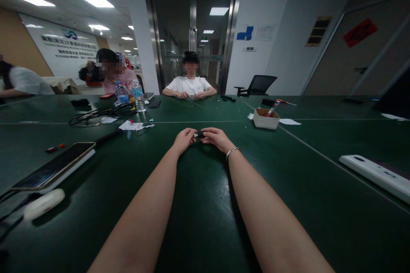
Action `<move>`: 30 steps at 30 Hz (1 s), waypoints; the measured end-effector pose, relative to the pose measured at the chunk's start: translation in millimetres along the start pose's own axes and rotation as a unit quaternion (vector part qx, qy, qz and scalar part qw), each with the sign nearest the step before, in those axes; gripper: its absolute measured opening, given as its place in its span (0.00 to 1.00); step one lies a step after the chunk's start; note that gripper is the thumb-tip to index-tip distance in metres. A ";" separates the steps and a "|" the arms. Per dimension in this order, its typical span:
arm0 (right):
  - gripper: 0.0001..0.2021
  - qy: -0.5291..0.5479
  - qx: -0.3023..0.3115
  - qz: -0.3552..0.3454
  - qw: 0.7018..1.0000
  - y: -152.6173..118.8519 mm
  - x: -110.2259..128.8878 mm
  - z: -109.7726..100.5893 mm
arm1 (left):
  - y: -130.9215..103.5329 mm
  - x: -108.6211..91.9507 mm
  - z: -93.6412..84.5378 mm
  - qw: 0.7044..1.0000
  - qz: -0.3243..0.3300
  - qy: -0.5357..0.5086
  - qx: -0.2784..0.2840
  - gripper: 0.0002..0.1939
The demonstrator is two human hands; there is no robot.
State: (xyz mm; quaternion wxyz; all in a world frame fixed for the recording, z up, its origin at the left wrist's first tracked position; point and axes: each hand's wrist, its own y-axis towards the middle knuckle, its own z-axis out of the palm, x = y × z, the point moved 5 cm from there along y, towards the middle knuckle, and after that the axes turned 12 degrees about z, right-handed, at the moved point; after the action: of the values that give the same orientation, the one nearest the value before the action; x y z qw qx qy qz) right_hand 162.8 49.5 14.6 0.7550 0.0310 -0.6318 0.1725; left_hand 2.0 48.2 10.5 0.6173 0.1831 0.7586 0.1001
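Both arms reach forward over the dark green table (205, 204). Between the fingertips sits a small black object with a silvery end (200, 135), too small to identify. My left hand (184, 140) pinches its silvery end, and my right hand (219, 138) grips the black end. The thumbs and fingers of both hands are closed, the hands nearly meeting just above the tabletop. A silver bracelet (232, 152) circles the right wrist.
A phone (57, 166) and a white rounded device (45, 204) lie left. Beyond are black cables (92, 115), a water bottle (140, 101) and paper scraps (132, 125). A small cardboard box (266, 122) stands right. A person (190, 85) sits opposite.
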 end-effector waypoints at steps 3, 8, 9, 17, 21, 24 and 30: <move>0.07 0.000 -0.003 0.001 1.000 -0.7 0.3 0.2 | 0.3 0.2 -1.1 1.000 0.001 0.005 -0.005 0.13; 0.08 0.002 -0.006 0.001 1.000 -1.8 1.0 0.9 | -1.9 -4.1 0.2 1.000 -0.006 0.012 -0.003 0.13; 0.08 0.002 -0.007 0.002 1.000 -1.9 1.1 1.0 | -2.4 -6.3 0.2 1.000 0.001 0.014 -0.010 0.13; 0.08 -0.007 -0.014 0.005 1.000 -0.5 0.0 -0.9 | -2.5 -7.7 2.9 1.000 -0.018 -0.009 -0.009 0.12; 0.07 -0.006 -0.009 0.004 1.000 -0.7 0.4 -0.3 | -1.3 -6.0 1.3 1.000 -0.008 -0.001 -0.016 0.11; 0.07 -0.002 -0.010 0.007 1.000 -0.4 0.3 -0.3 | -0.6 -3.1 1.4 1.000 -0.016 -0.006 -0.013 0.11; 0.06 -0.003 -0.006 0.008 1.000 -0.4 0.1 -0.3 | 0.0 0.4 0.3 1.000 0.011 0.006 -0.003 0.14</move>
State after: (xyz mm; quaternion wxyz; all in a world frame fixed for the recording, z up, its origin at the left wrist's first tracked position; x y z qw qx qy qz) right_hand 163.2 49.2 14.6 0.7516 0.0219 -0.6357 0.1745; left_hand 2.2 48.4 10.1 0.6120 0.1894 0.7599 0.1102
